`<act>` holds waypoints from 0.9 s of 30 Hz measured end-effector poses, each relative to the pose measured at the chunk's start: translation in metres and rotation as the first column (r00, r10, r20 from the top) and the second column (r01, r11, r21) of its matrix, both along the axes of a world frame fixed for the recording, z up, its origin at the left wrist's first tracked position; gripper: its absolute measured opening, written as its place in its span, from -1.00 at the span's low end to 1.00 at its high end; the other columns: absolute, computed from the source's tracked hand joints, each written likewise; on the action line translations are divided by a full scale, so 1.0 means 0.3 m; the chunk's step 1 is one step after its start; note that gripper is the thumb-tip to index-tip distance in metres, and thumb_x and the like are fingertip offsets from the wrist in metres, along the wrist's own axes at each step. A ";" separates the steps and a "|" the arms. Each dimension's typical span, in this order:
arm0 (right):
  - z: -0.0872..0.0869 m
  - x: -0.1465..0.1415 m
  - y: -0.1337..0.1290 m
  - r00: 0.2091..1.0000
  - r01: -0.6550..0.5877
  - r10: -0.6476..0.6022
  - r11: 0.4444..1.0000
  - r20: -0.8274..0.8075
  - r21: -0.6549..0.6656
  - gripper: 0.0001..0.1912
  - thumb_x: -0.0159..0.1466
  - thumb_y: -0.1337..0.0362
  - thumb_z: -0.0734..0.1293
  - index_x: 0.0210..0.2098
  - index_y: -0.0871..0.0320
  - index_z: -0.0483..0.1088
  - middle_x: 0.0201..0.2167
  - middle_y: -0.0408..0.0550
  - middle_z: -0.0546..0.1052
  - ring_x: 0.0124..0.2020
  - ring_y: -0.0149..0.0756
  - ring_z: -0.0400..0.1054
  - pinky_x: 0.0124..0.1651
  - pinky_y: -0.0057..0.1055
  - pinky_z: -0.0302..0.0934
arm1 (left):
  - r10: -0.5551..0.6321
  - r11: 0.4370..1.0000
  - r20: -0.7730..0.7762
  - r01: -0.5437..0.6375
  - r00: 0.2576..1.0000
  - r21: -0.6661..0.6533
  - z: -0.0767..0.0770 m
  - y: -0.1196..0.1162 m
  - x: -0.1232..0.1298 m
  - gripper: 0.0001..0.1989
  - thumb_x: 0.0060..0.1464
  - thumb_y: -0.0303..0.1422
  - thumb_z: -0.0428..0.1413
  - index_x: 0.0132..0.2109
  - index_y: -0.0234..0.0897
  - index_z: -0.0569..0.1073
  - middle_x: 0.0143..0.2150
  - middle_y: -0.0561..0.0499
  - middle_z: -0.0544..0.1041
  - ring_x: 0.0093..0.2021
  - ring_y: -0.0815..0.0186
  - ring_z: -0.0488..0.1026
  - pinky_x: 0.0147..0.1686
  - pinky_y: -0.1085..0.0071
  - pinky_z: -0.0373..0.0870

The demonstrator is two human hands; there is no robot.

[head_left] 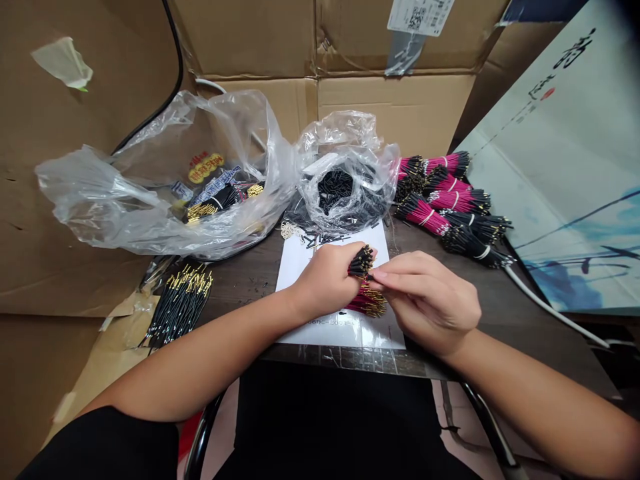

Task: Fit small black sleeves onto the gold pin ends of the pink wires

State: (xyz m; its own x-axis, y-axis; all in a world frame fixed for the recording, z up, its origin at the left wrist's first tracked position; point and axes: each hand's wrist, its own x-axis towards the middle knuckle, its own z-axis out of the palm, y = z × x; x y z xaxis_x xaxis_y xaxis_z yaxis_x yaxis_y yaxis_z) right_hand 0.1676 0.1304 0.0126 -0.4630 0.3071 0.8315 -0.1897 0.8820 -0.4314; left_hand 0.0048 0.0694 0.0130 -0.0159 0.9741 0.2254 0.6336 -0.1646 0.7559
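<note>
My left hand is wrapped round a bundle of thin wires whose black, gold-tipped ends stick out past the thumb. Just to the right, my right hand pinches at the edge of that bundle; what lies between its fingertips is too small to make out. Below the hands, red wires with gold ends lie over a white sheet. Behind them a clear plastic bag stands open with many small black sleeves inside. Loose black sleeves are scattered on the sheet's far part.
A large clear bag with tied wires stands at the left. Black wires with gold tips lie at the table's left edge. Tied pink and black bundles are piled back right, near a white cable. Cardboard walls the back.
</note>
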 end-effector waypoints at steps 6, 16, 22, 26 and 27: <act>-0.007 -0.018 0.002 0.997 0.020 -0.023 0.999 -0.074 -0.047 -0.57 0.06 0.55 0.43 -0.12 0.03 0.50 -0.31 -0.10 0.61 -0.32 -0.28 0.51 -0.29 -0.32 0.43 | -0.017 1.000 0.023 0.017 1.000 0.017 0.000 -0.004 0.004 -0.89 0.02 -0.48 0.00 -0.44 -0.30 0.23 -0.51 0.15 0.30 -0.46 0.45 0.20 -0.40 0.49 0.12; -0.010 -0.015 -0.010 0.999 -0.024 0.021 0.997 -0.043 -0.073 -0.51 0.05 0.60 0.42 -0.09 0.04 0.49 -0.29 -0.08 0.60 -0.29 -0.26 0.50 -0.28 -0.28 0.42 | -0.028 0.999 0.005 0.028 1.000 -0.025 0.005 -0.005 -0.002 -0.89 -0.03 -0.47 0.01 -0.46 -0.28 0.21 -0.53 0.13 0.29 -0.46 0.42 0.20 -0.43 0.47 0.11; 0.000 -0.002 0.002 0.998 0.044 -0.050 0.989 0.036 0.143 -0.51 0.04 0.54 0.45 -0.07 0.03 0.49 -0.29 -0.06 0.59 -0.31 -0.28 0.45 -0.28 -0.29 0.39 | -0.042 0.999 0.050 0.044 0.998 -0.029 0.012 -0.008 0.003 -0.90 0.02 -0.43 0.01 -0.44 -0.29 0.25 -0.51 0.13 0.33 -0.46 0.42 0.21 -0.42 0.47 0.11; 0.000 -0.001 0.007 0.994 0.082 -0.097 0.968 0.050 0.235 -0.58 0.04 0.46 0.48 -0.12 0.02 0.52 -0.25 -0.05 0.56 -0.26 -0.25 0.44 -0.23 -0.27 0.38 | -0.080 0.996 0.111 0.084 0.991 -0.026 0.018 -0.010 0.007 -0.87 0.01 -0.40 0.04 -0.45 -0.29 0.24 -0.52 0.14 0.32 -0.46 0.43 0.20 -0.44 0.48 0.08; 0.001 0.000 0.007 0.994 0.076 -0.092 0.967 0.052 0.242 -0.59 0.05 0.46 0.48 -0.11 0.02 0.52 -0.23 -0.04 0.55 -0.25 -0.25 0.44 -0.23 -0.27 0.38 | -0.091 0.995 0.133 0.096 0.987 -0.030 0.018 -0.010 0.007 -0.87 0.00 -0.41 0.04 -0.46 -0.30 0.24 -0.52 0.14 0.33 -0.46 0.43 0.20 -0.44 0.48 0.07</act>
State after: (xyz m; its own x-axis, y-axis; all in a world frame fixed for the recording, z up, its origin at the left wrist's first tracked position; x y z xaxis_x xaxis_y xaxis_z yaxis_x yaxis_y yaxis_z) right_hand 0.1677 0.1325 0.0129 -0.4970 0.1422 0.8560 -0.0901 0.9727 -0.2140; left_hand 0.0070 0.0665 0.0184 0.0484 0.9803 0.1917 0.5114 -0.1892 0.8383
